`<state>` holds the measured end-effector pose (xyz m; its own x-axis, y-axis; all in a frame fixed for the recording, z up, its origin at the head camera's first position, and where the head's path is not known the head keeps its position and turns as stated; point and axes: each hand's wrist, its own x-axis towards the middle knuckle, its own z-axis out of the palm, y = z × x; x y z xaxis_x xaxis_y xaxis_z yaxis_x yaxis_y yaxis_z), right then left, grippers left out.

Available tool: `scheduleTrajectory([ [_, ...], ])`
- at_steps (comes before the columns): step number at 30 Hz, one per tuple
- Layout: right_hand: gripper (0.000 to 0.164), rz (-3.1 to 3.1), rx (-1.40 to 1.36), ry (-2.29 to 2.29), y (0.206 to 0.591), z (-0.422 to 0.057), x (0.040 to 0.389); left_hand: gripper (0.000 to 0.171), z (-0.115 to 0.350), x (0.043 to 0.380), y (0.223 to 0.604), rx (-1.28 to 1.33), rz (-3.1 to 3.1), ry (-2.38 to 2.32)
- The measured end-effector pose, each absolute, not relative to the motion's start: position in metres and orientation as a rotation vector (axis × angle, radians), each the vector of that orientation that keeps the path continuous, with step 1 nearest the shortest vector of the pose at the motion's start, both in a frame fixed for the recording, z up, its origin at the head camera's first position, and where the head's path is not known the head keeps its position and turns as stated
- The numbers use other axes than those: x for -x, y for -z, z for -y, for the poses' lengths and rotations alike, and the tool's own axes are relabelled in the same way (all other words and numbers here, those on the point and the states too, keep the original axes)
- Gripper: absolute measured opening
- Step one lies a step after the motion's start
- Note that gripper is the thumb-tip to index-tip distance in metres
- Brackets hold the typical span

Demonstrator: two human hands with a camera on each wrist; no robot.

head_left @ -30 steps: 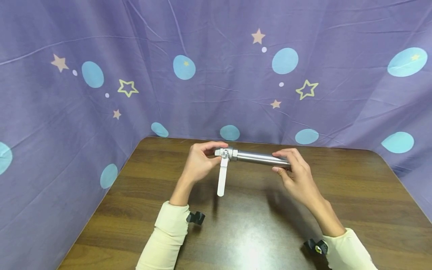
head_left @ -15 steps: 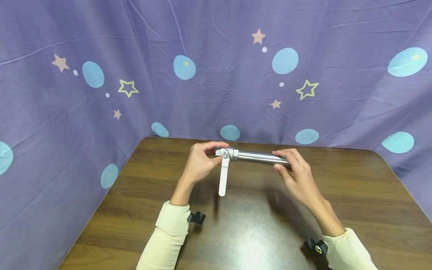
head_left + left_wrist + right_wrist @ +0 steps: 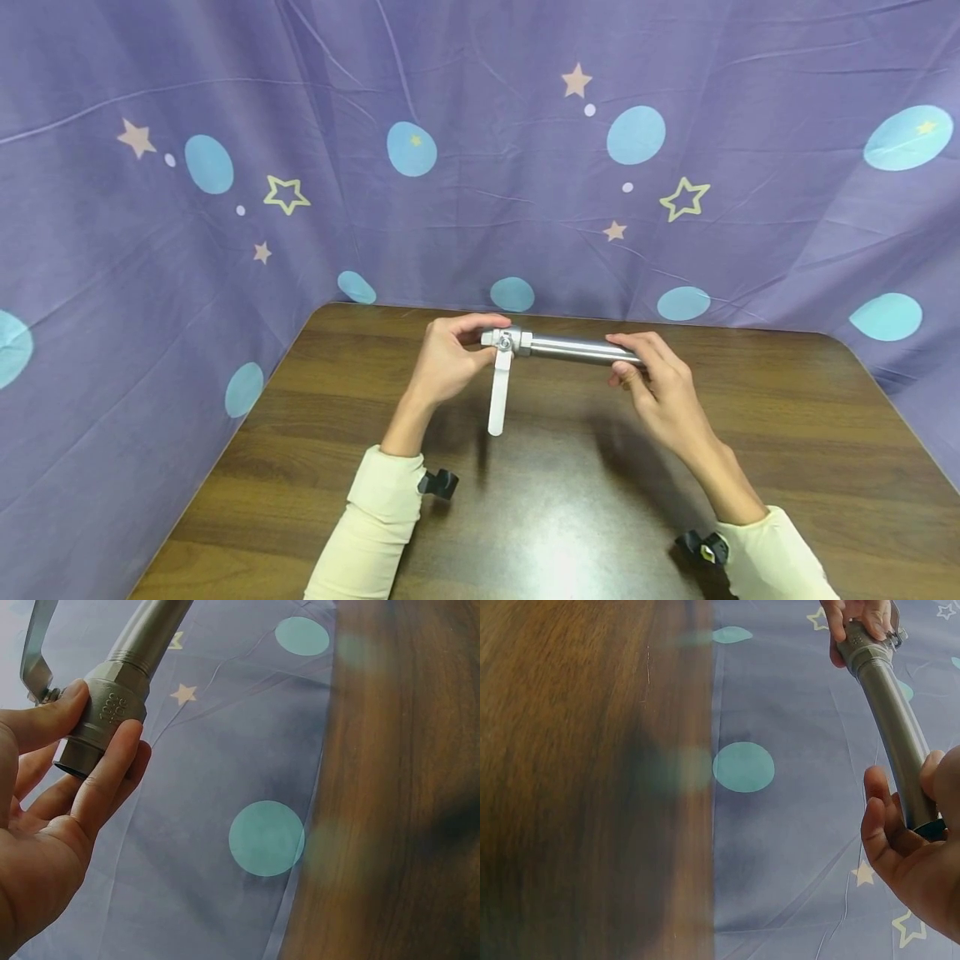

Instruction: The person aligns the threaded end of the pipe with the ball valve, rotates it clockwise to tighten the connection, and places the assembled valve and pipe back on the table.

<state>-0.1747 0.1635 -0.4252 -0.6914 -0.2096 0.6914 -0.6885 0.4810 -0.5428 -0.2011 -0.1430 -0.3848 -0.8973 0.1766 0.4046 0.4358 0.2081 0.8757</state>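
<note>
A metal ball valve (image 3: 514, 341) with a long flat lever handle (image 3: 498, 400) is joined to a straight steel pipe (image 3: 570, 348), both held level above the table. My left hand (image 3: 448, 360) grips the valve body at its outer end, thumb on one side and fingers on the other, as the left wrist view shows. Around the pipe's far end curl the thumb and fingers of my right hand (image 3: 662, 385). The right wrist view shows a dark rim (image 3: 930, 829) at that pipe end, partly covered by the hand. The lever points toward me, and neither hand holds it.
Below the hands spreads a brown wood-grain table (image 3: 300, 500) with rounded far corners. A purple curtain (image 3: 480, 167) with stars and blue dots hangs behind and along the sides. Small black devices (image 3: 438, 483) are worn at both wrists.
My right thumb has shifted slightly along the pipe's underside, toward the right. The valve and pipe stay nearly in place between both hands.
</note>
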Motion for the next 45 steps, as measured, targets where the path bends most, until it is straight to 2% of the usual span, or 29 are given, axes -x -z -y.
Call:
scheduleTrajectory([
  [7,0.042,2.193,-0.744,-1.131,0.4255,-0.1624,0.1743,0.039,0.1427,0.2001,0.3839,0.586,2.260,1.751],
  [16,0.060,2.144,-0.832,-1.081,0.4235,-0.1608,0.1735,0.039,0.1434,0.2001,0.3833,0.560,2.257,1.765],
  [25,0.058,2.052,-0.902,-0.987,0.4241,-0.1623,0.1786,0.039,0.1443,0.1993,0.3836,0.552,2.268,1.771],
  [33,0.041,2.040,-0.892,-1.023,0.4238,-0.1630,0.1788,0.039,0.1435,0.1999,0.3839,0.563,2.259,1.773],
  [40,0.052,2.081,-0.861,-1.033,0.4232,-0.1633,0.1771,0.039,0.1431,0.1999,0.3841,0.578,2.260,1.760],
  [45,0.049,2.122,-0.837,-1.071,0.4235,-0.1639,0.1760,0.039,0.1427,0.1994,0.3831,0.572,2.265,1.752],
])
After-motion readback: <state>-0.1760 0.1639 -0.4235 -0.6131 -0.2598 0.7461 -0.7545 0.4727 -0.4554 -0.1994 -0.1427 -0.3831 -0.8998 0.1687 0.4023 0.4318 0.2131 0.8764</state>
